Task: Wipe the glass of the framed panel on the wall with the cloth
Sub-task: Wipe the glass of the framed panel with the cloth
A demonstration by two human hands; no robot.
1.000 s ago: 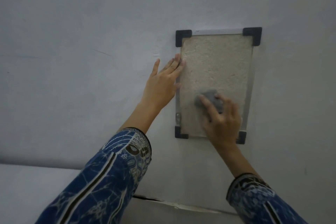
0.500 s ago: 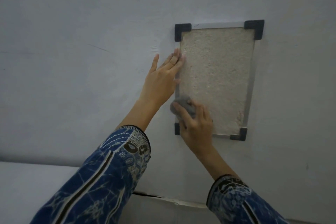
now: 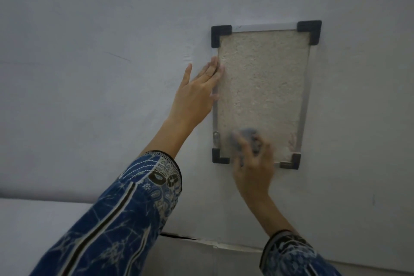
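Observation:
A framed panel [image 3: 262, 87] hangs on the pale wall, with a beige textured sheet behind glass, a thin metal rim and black corner caps. My left hand [image 3: 197, 92] lies flat with straight fingers against the wall and the frame's left edge. My right hand [image 3: 253, 163], blurred by motion, grips a small grey cloth [image 3: 245, 135] and presses it on the lower part of the glass, a little left of the middle. My fingers hide most of the cloth.
The wall [image 3: 100, 74] is plain and pale all round the frame. A light ledge [image 3: 33, 219] runs along the bottom left, and a dark crack [image 3: 179, 236] shows below the frame. Blue patterned sleeves cover both forearms.
My right hand with the cloth swept from mid-glass to the frame's lower left, then back right along the bottom of the glass. My left hand has stayed on the left edge.

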